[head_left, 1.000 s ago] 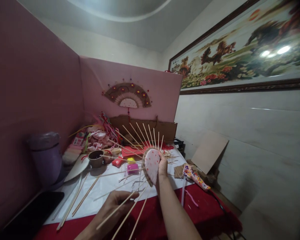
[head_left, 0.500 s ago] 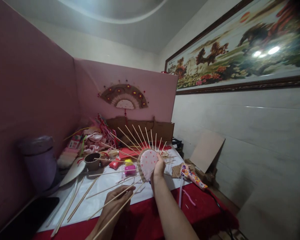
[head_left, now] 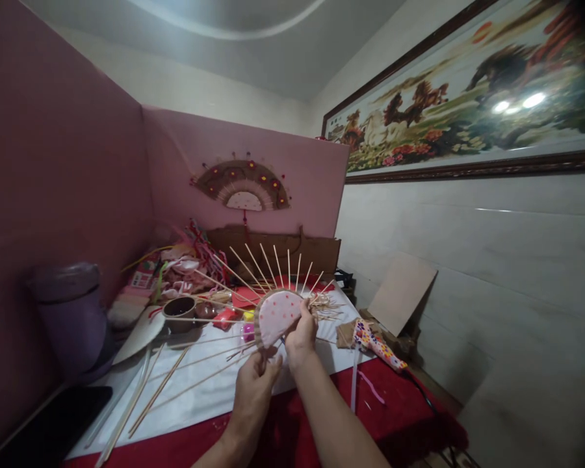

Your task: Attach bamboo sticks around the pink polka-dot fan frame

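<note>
A half-round fan base (head_left: 280, 315), covered in pale pink cloth with red dots, is held over the table with thin wooden sticks (head_left: 258, 265) spreading out from its curved edge. My right hand (head_left: 302, 331) grips its right side, thumb on the front. At the lower left corner my left hand (head_left: 255, 383) is closed, thumb and fingers pinching the edge by the lowest sticks. Exactly what lies between those left fingertips is partly hidden. Blurred sticks reach left across the white sheet.
Behind, a finished-looking fan (head_left: 244, 188) hangs on the pink panel. Left are a brown cup (head_left: 179, 313), glue sticks (head_left: 124, 416), loose sticks (head_left: 158, 393) and a purple container (head_left: 73, 318). A flower-patterned glue gun (head_left: 377, 344) lies right, on the table with red cloth (head_left: 394, 403).
The fan base has shifted left and turned, its flat edge now facing lower right. My left hand has moved up and right from among the lower sticks to the base's corner.
</note>
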A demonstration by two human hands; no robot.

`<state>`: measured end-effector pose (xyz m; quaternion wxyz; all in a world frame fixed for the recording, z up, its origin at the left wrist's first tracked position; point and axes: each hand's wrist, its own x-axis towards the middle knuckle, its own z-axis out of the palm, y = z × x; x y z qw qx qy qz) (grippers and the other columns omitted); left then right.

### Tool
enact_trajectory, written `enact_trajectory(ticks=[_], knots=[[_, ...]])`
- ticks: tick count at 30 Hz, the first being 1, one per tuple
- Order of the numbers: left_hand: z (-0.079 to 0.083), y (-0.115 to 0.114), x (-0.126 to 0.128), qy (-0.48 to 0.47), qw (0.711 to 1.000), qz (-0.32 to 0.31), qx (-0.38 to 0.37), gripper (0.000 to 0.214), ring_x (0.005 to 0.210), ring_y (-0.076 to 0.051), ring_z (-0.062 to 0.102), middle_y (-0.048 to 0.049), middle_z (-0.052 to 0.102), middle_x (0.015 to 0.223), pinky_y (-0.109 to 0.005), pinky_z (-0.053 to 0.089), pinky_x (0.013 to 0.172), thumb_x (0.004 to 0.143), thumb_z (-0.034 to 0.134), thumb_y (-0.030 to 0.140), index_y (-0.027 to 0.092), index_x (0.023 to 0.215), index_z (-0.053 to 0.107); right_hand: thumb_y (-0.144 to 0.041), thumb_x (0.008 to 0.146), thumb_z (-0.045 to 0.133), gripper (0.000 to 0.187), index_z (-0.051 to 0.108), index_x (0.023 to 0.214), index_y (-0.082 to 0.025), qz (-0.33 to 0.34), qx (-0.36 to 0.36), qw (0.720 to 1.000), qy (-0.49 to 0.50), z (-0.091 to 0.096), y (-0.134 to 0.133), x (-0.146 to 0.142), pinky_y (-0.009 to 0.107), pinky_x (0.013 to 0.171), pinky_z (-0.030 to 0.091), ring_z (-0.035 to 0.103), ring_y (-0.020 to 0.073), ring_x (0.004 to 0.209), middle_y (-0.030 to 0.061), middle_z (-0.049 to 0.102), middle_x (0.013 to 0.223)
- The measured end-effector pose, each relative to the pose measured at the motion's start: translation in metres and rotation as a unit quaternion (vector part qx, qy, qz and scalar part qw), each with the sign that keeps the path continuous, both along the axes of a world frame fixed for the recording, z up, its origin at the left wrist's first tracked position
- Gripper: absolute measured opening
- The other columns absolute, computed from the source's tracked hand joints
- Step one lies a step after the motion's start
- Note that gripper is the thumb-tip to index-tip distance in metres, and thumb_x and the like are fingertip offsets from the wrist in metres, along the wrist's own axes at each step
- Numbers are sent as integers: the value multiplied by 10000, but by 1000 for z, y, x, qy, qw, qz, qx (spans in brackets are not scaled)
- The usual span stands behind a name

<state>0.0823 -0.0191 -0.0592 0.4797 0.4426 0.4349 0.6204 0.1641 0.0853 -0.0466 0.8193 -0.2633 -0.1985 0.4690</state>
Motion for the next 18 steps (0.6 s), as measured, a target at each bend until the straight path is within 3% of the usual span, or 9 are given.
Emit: enact_trajectory(ticks=[4,8,13,15,18], knots=[[15,12,-4,17,996,48,-75,458,327,-53,231,78,308,318,-211,161,353,512,676,582,158,492,505,-287,654,668,338,430,889,-238,8,-2,998,57,16,-18,-10,268,630,495,592,106,644,-66,580,747],[28,25,-11,-56,993,60,-83,458,312,-38,189,95,283,318,-202,107,336,533,694,551,183,484,424,-247,647,691,327,450,867,-220,21,36,998,54,26,-27,-18,266,693,494,602,104,696,-51,593,771],[33,41,-30,-187,981,-48,-25,422,330,-22,118,124,238,335,-182,94,337,605,712,442,185,532,386,-282,688,687,312,504,925,-194,45,73,996,22,27,-30,-26,267,771,478,608,114,797,-14,627,857],[30,47,-40,-224,969,-95,-45,441,324,-20,112,124,233,329,-179,93,332,612,712,448,186,530,367,-364,740,634,295,522,941,-180,66,80,994,25,25,-30,-28,272,759,481,610,124,802,8,634,870],[24,51,-52,-263,955,-116,-75,468,313,-14,126,122,249,338,-169,99,326,616,718,446,187,533,337,-461,784,551,323,541,903,-162,79,76,994,32,25,-29,-27,281,691,489,611,141,754,30,638,830]])
